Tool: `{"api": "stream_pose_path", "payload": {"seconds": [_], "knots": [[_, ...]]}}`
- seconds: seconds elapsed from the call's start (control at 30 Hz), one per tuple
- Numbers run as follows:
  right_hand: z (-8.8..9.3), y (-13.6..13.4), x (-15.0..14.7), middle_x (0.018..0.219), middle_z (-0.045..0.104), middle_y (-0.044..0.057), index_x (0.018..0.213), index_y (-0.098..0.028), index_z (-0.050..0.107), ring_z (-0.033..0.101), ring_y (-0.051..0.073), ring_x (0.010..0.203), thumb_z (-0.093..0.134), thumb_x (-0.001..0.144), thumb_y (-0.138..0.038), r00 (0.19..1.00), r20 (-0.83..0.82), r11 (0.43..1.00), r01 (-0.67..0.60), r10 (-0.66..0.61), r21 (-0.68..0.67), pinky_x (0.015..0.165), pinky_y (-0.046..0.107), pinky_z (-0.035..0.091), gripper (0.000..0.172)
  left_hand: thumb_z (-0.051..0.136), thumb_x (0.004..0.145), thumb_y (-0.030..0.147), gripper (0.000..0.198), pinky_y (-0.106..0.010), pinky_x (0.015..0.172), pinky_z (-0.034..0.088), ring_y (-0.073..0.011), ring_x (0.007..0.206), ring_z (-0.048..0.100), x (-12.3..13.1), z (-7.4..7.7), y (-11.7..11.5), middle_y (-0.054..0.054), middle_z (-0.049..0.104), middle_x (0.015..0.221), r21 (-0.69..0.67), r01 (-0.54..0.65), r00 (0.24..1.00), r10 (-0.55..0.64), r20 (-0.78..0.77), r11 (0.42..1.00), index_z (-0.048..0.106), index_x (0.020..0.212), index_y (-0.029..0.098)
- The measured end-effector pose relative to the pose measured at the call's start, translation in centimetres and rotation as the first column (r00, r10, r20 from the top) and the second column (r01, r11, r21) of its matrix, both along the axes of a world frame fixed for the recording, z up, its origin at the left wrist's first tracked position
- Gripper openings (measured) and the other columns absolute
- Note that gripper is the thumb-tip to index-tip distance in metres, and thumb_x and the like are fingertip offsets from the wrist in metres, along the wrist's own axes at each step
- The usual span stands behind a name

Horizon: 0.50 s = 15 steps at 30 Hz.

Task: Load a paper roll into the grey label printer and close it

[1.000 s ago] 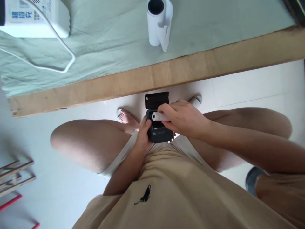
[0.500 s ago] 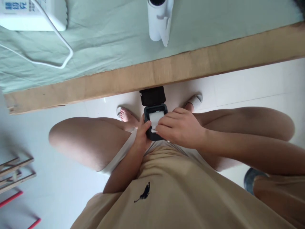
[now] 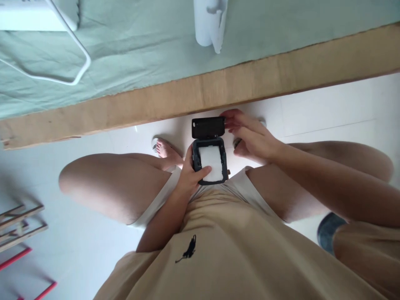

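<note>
A small black printer rests between my knees, its black lid flipped up and open. A white paper roll lies inside the printer's body. My left hand grips the printer from the left, thumb laid across the paper. My right hand is above and to the right, fingertips touching the right edge of the open lid, fingers loosely curved.
A table edge covered with green cloth runs across the top. On it stand a larger white paper roll and a white device with a cord. Wooden and red frames lie on the white floor at left.
My right hand has let go of the paper roll, now seated in the printer, and moved up to the lid. My left thumb has slid onto the paper.
</note>
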State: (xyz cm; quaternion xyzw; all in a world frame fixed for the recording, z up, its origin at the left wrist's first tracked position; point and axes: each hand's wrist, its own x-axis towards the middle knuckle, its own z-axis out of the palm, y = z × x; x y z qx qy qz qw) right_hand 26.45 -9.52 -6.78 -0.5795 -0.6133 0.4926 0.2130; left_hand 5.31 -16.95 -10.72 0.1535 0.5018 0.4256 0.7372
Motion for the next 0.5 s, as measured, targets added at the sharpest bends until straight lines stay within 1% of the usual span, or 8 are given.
{"api": "stream_pose_path", "payload": {"seconds": [0.07, 0.13, 0.17, 0.23, 0.3, 0.4, 0.47, 0.5], "knots": [[-0.5, -0.2, -0.4, 0.124, 0.072, 0.011, 0.127, -0.02, 0.057, 0.069, 0.023, 0.114, 0.032, 0.091, -0.033, 0.996, -0.079, 0.998, 0.033, -0.037, -0.048, 0.089, 0.039, 0.057, 0.046, 0.099, 0.058, 0.026, 0.083, -0.033, 0.09, 0.06, -0.0251, 0.109, 0.073, 0.0, 0.2, -0.1, -0.004, 0.075, 0.118, -0.009, 0.002, 1.0, -0.002, 0.002, 1.0, 0.062, 0.132, 0.029], [-0.7, -0.5, -1.0, 0.118, 0.073, 0.012, 0.125, -0.019, 0.057, 0.069, 0.023, 0.109, 0.03, 0.096, -0.042, 0.997, -0.071, 0.998, 0.018, -0.022, -0.057, 0.089, 0.04, 0.058, 0.046, 0.099, 0.056, 0.025, 0.086, -0.033, 0.09, 0.06, -0.0245, 0.107, 0.074, -0.1, 0.4, -0.2, -0.004, 0.075, 0.118, -0.013, 0.0, 1.0, 0.0, 0.006, 1.0, 0.061, 0.133, 0.029], [-0.7, -0.7, -1.3, 0.118, 0.073, 0.013, 0.124, -0.018, 0.058, 0.069, 0.023, 0.108, 0.033, 0.097, -0.047, 0.997, -0.076, 0.998, -0.013, 0.009, -0.059, 0.089, 0.041, 0.058, 0.047, 0.1, 0.055, 0.025, 0.088, -0.034, 0.09, 0.06, -0.0246, 0.107, 0.074, -0.1, 0.4, -0.2, -0.004, 0.075, 0.119, -0.012, -0.002, 1.0, 0.002, 0.01, 1.0, 0.06, 0.134, 0.029], [-0.4, -1.1, -1.8, 0.122, 0.072, 0.014, 0.126, -0.016, 0.06, 0.068, 0.024, 0.108, 0.047, 0.092, -0.056, 0.989, -0.092, 0.992, -0.117, 0.112, -0.051, 0.092, 0.042, 0.058, 0.054, 0.101, 0.054, 0.033, 0.09, -0.035, 0.089, 0.061, -0.0265, 0.107, 0.075, -0.3, 0.6, -0.1, -0.005, 0.076, 0.118, -0.008, -0.008, 1.0, 0.008, 0.024, 1.0, 0.06, 0.134, 0.029], [0.1, -1.5, -2.2, 0.134, 0.068, 0.017, 0.133, -0.015, 0.059, 0.068, 0.025, 0.111, 0.059, 0.084, -0.057, 0.972, -0.094, 0.975, -0.218, 0.214, -0.034, 0.095, 0.044, 0.058, 0.064, 0.1, 0.055, 0.045, 0.085, -0.038, 0.088, 0.063, -0.0289, 0.106, 0.076, -0.5, 1.0, 0.0, -0.006, 0.077, 0.112, -0.023, -0.018, 0.999, 0.018, 0.031, 1.0, 0.062, 0.129, 0.028], [1.6, -1.8, -2.5, 0.148, 0.059, 0.021, 0.145, -0.016, 0.051, 0.067, 0.027, 0.11, 0.063, 0.085, -0.053, 0.955, -0.051, 0.956, -0.293, 0.292, -0.02, 0.096, 0.048, 0.057, 0.072, 0.097, 0.06, 0.055, 0.076, -0.035, 0.074, 0.064, -0.0268, 0.089, 0.078, -0.9, 2.2, 0.2, -0.004, 0.077, 0.095, -0.071, -0.012, 1.0, 0.014, 0.023, 0.997, 0.064, 0.122, 0.024], [2.7, -1.7, -2.6, 0.148, 0.058, 0.02, 0.148, -0.016, 0.048, 0.067, 0.027, 0.109, 0.059, 0.089, -0.052, 0.944, -0.012, 0.944, -0.33, 0.33, -0.005, 0.095, 0.048, 0.057, 0.07, 0.096, 0.063, 0.053, 0.074, -0.031, 0.062, 0.061, -0.0231, 0.077, 0.076, -1.1, 3.4, 0.4, -0.003, 0.075, 0.089, -0.084, 0.01, 1.0, -0.008, 0.019, 0.996, 0.065, 0.122, 0.023], [3.3, -1.5, -2.5, 0.146, 0.059, 0.02, 0.149, -0.017, 0.048, 0.067, 0.026, 0.109, 0.058, 0.091, -0.051, 0.938, 0.004, 0.938, -0.347, 0.347, 0.006, 0.095, 0.047, 0.058, 0.069, 0.096, 0.064, 0.052, 0.075, -0.03, 0.06, 0.059, -0.0225, 0.074, 0.076, -1.1, 4.0, 0.6, -0.003, 0.075, 0.088, -0.083, 0.03, 0.999, -0.028, 0.024, 0.996, 0.064, 0.125, 0.023]]}}
